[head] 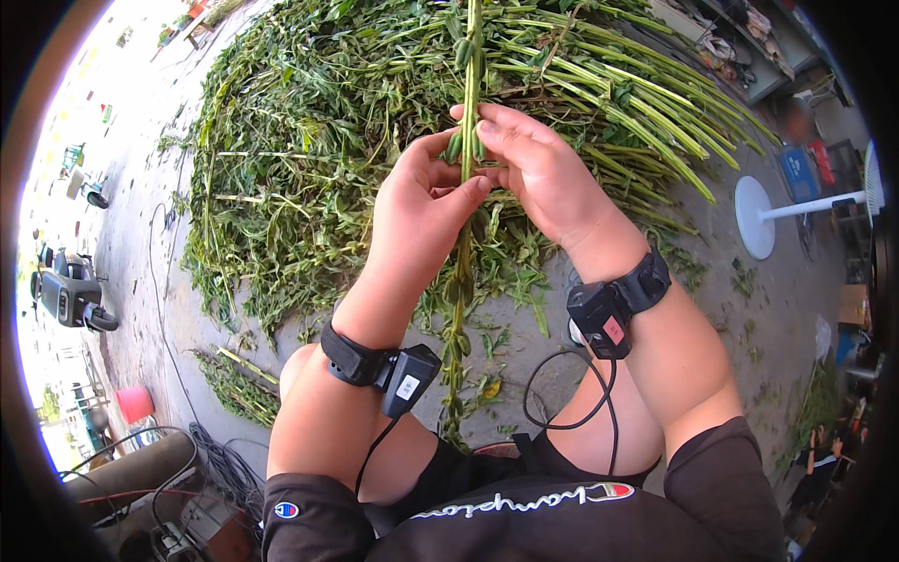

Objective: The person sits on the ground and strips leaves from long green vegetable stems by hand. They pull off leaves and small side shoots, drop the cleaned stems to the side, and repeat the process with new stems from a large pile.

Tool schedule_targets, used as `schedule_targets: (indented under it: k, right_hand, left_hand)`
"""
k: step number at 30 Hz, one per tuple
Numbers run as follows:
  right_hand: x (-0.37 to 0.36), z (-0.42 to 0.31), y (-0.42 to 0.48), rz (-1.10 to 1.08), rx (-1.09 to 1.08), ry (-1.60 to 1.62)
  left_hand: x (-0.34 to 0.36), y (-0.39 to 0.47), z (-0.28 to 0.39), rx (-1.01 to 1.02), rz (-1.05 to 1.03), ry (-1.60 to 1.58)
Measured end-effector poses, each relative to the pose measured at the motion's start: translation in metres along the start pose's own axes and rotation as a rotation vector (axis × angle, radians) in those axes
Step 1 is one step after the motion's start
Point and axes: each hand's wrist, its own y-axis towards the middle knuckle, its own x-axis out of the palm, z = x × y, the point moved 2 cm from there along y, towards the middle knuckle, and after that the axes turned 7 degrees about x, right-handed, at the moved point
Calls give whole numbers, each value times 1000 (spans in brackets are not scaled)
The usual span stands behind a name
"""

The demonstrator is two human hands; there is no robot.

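Observation:
A long green stalk (472, 77) with ridged seed pods, apparently sesame, stands lengthwise before my chest. Its leafless stem runs from the top of the view down to my lap. My left hand (425, 204) grips it from the left, thumb laid across the stem. Slightly higher, my right hand (537, 165) pinches the same stem from the right, with green pods (454, 146) between the two hands. Some fingertips are hidden behind the stalk. Beyond my hands spreads a large heap of cut leafy stalks (302, 140), bare stem ends (653, 126) pointing right.
A white pedestal fan (756, 218) lies sideways in view at right, near a blue crate (799, 172). At left are a scooter (70, 291), a pink bucket (135, 405) and coiled cables (221, 456). A small stalk bundle (235, 386) rests by my left knee. Another person (818, 460) is at lower right.

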Motion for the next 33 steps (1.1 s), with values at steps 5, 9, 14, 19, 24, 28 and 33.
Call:
schedule_targets:
  k: [5,9,14,19,24,28,33]
  right_hand:
    - [-22,-1,13,104,-36,91]
    - [-36,-21,12,216,-94,105]
    - [-50,-30,15,471,-248,-46]
    - [-47,-31,20,540,-381,-85]
    - [-31,-37,8,431,-357,-203]
    - [-22,-21,-9,261,-141,-190]
    - [7,-14,-28,52,-151,-334]
  left_hand:
    - [2,-3,-2,-140,20,-264]
    - [6,-25,-7,-451,-102,-137]
    - [36,-64,-17,-301,-80,12]
    - [51,-73,-45,-426,-108,-209]
    - [31,-56,-35,-335,-101,-303]
    - [9,-39,-20,-314,-156,-545]
    - [0,-29,-11,-259,-176,-662]
